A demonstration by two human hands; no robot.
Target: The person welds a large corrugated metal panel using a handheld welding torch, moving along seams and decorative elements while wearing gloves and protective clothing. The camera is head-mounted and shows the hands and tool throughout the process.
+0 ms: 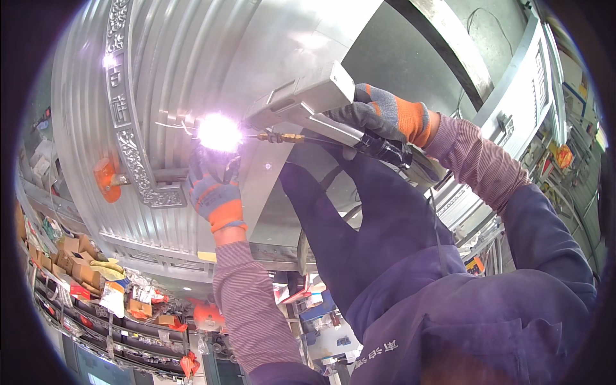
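My right hand, in a grey and orange glove, is closed around the handle of a boxy grey welding gun. A thin brass-coloured tube runs along the gun's lower side toward a white-violet welding glare. The gun's tip is lost in that glare. Just below it, my left hand, gloved alike, has its fingers bent together; whatever they hold is hidden. Beside this hand lies the corner of an ornate grey metal strip on a ribbed silver metal panel.
An orange piece on a metal bar lies left of the strip. Shelves with boxes and bags stand at the lower left. A dark beam crosses the upper right, near a pale patterned panel. My legs are close to the panel's edge.
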